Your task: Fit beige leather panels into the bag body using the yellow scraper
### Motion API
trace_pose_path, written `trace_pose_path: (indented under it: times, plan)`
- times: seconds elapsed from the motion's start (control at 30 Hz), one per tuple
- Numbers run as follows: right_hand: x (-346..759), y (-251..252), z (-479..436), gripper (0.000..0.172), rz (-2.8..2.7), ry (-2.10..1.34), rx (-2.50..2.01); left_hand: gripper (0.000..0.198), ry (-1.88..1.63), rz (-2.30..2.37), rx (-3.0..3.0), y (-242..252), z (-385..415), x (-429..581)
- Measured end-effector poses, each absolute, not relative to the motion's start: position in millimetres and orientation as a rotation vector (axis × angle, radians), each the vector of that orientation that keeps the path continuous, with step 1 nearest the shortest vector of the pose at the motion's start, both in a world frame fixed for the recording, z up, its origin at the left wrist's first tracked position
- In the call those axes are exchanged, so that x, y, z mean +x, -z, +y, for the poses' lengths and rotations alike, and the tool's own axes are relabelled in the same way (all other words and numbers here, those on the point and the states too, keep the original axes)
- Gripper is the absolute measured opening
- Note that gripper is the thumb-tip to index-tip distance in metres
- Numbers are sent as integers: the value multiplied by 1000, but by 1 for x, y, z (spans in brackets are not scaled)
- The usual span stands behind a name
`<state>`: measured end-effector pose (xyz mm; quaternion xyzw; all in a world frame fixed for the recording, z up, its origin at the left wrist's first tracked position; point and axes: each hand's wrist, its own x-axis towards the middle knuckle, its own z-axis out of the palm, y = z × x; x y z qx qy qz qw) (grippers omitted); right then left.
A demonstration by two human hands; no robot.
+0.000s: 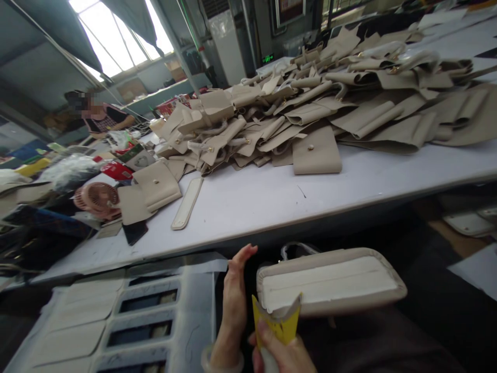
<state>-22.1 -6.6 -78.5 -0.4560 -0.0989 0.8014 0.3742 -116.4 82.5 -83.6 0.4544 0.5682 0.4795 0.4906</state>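
A beige handbag (pixel 330 282) lies tilted on its side in front of me, its pale bottom panel facing up. A clear-wrapped handle (pixel 298 249) shows behind it. My right hand (pixel 281 352) grips a yellow scraper (pixel 277 324) with a concave, worn front edge, held at the near left corner of the pale panel. Whether the edge touches the panel, I cannot tell. My left hand (pixel 235 285) is just left of the bag, fingers stretched out and holding nothing. A bracelet circles its wrist.
A white table (pixel 248 202) carries a large heap of beige bag pieces (pixel 248 124), a long pale strip (pixel 187 203), a pink fan (pixel 97 199) and a dark phone (pixel 134 231). Left of me stands a plastic crate (pixel 194 311) with flat beige panels (pixel 73 321). Another person (pixel 106 116) sits beyond.
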Motion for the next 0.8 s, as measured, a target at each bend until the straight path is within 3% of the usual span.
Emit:
trace_pose_path:
  times: [0.13, 0.8]
  plan:
    - [-18, 79, -4, 66, -273, -2111, -1103, 56, -869, 1275, 1415, 67, 89, -100]
    - [11, 83, 9, 62, -247, -2377, -968, 53, -630, 1682, 1646, 54, 96, -70]
